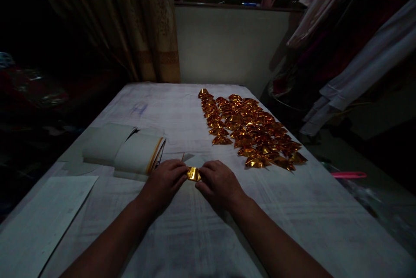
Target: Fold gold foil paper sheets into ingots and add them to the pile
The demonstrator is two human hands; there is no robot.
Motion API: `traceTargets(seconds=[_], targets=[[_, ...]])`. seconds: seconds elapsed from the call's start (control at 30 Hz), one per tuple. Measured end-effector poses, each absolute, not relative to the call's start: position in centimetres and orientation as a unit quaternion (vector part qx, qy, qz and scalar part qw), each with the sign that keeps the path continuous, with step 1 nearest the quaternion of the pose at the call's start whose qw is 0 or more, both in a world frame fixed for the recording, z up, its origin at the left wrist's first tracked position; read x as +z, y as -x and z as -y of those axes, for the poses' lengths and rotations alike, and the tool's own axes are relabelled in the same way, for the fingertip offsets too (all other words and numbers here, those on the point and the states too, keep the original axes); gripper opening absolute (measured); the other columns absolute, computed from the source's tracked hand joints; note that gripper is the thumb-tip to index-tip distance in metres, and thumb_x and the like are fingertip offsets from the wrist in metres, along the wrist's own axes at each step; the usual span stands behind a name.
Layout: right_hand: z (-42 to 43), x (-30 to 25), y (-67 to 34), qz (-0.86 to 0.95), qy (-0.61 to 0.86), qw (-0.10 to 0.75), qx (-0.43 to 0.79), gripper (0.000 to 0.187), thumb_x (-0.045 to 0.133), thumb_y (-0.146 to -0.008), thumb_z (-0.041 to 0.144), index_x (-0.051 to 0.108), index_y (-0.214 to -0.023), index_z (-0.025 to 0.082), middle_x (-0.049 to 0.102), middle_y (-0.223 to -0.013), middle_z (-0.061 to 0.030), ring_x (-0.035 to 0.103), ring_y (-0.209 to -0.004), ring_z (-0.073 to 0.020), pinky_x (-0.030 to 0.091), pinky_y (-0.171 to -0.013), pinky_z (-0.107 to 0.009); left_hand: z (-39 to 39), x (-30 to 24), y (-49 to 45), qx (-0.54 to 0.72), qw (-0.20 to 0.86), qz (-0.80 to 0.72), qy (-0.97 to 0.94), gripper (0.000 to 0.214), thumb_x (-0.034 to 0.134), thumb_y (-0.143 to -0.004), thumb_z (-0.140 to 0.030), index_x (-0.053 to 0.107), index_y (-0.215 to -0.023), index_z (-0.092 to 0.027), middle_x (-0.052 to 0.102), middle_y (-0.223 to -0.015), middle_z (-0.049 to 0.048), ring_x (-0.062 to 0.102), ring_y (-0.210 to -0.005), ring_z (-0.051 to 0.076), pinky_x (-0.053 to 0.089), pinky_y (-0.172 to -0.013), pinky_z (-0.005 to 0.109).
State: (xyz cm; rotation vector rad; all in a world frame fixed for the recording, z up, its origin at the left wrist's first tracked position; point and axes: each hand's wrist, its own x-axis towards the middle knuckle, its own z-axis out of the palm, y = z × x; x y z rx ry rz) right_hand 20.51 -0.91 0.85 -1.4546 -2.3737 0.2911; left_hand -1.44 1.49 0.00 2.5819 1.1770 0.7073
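Observation:
Between my two hands is a small folded piece of shiny gold foil paper (pixel 194 174), just above the cloth-covered table. My left hand (pixel 165 178) pinches its left end with thumb and fingers. At the right end, my right hand (pixel 220 181) grips it the same way. Just behind the foil piece lies a pale paper sheet (pixel 194 160), partly hidden by my fingers. Beyond my right hand sit rows of folded gold foil pieces (pixel 256 126), pointed at their ends. Left of my left hand rest stacks of pale paper sheets (pixel 136 153) with gold showing at one edge.
A large white sheet (pixel 48 221) lies at the table's near left. The tablecloth (pixel 201 234) is pale and checked. A curtain (pixel 146 22) hangs behind, clothes (pixel 364 66) hang at the right, and a pink handle (pixel 349 175) shows past the right edge.

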Motion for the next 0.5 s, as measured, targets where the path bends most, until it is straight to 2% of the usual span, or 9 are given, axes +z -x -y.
traceTargets(seconds=[0.3,0.4,0.5], targets=[[0.6,0.5,-20.1,0.839,0.521,0.147,0.057,0.02,0.074,-0.086,0.032,0.07,-0.1,0.017,0.069,-0.104,-0.0082,0.059,-0.095,-0.024,0.046,-0.082,-0.035,-1.4,-0.2,1.0,0.214,0.049,-0.413,-0.884,0.022,0.054,-0.099,-0.035,0.071,-0.108,-0.024,0.069,-0.099,0.0057,0.062,-0.093,0.022,0.048,-0.086,0.038],[0.4,0.3,-20.5,0.845,0.509,0.151,0.06,0.018,0.069,-0.09,0.033,0.07,-0.099,0.017,0.069,-0.104,-0.0081,0.059,-0.094,-0.023,0.045,-0.083,-0.036,-1.3,-0.1,0.8,0.211,0.044,-0.421,-0.881,0.022,0.051,-0.1,-0.034,0.07,-0.105,-0.023,0.069,-0.098,0.0056,0.061,-0.093,0.022,0.047,-0.087,0.038],[0.2,-0.1,-21.1,0.85,0.496,0.164,0.074,0.023,0.072,-0.087,0.037,0.071,-0.103,0.02,0.067,-0.109,-0.0085,0.058,-0.097,-0.0237,0.044,-0.084,-0.036,-1.1,0.2,0.5,0.206,0.048,-0.429,-0.878,0.025,0.046,-0.102,-0.034,0.069,-0.099,-0.023,0.068,-0.096,0.0049,0.06,-0.091,0.022,0.046,-0.086,0.038]])
